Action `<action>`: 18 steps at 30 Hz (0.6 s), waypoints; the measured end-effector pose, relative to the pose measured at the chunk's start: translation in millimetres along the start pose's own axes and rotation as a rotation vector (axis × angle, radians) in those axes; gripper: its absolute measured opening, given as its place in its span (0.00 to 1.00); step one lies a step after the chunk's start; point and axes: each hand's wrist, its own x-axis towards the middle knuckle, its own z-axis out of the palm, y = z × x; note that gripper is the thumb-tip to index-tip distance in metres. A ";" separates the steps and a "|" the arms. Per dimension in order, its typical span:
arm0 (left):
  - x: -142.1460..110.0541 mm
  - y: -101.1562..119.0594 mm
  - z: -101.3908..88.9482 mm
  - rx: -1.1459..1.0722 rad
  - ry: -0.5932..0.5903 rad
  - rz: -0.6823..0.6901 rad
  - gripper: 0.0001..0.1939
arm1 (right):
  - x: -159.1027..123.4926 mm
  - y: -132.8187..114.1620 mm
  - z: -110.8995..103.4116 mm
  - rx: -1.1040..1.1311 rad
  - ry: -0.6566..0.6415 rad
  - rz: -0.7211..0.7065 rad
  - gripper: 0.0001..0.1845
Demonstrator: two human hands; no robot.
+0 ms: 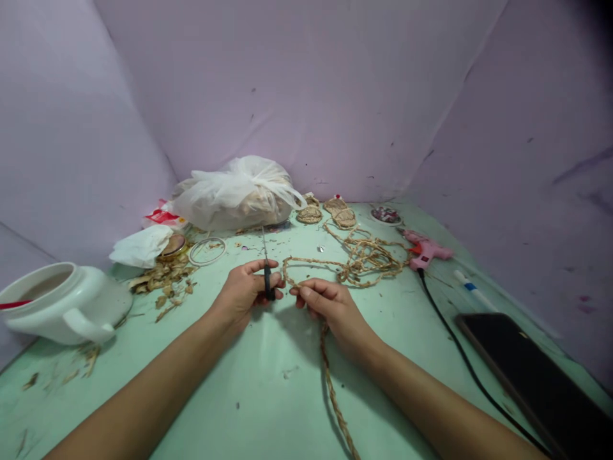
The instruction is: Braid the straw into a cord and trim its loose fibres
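Observation:
My left hand (249,285) is closed around the black handles of a pair of scissors (268,281), whose thin blade points away toward the back of the table. Just to its right, my right hand (328,303) pinches a braided tan fibre rope (330,377) between thumb and fingers. One stretch of that rope hangs down toward the front edge, while a loop rises between the hands and runs to a loose tangled heap (371,259) at the right. The two hands are close together but apart.
A pink glue gun (428,249) with a black cord lies right, near a dark phone (531,377) and a marker (474,291). Behind are woven soles (342,214), a bead dish (385,216) and a white plastic bag (239,195). Left are fibre scraps (165,275) and a white pot (90,297).

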 end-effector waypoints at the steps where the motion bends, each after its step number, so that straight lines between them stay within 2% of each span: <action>1: -0.2 -0.6 -0.2 -0.032 -0.020 -0.012 0.23 | -2.4 -0.7 2.1 -0.045 -0.034 -0.011 0.12; 4: -1.3 -0.5 -3.1 -0.034 -0.100 0.036 0.23 | -6.9 -3.5 5.1 -0.177 -0.135 -0.017 0.13; 7: -4.7 2.1 -4.5 0.013 -0.172 0.099 0.23 | -5.7 -6.4 2.8 -0.144 -0.214 0.047 0.16; 9: -8.3 3.9 -2.4 0.038 -0.200 0.103 0.22 | -2.2 -7.9 -0.5 -0.036 -0.148 0.082 0.17; 13: -14.9 3.8 7.1 0.109 -0.254 0.060 0.21 | 5.2 -9.6 -7.3 0.085 0.082 0.016 0.15; 18: -19.8 -2.8 17.4 0.113 -0.256 0.015 0.22 | 7.8 -10.6 -9.7 0.154 0.238 -0.026 0.12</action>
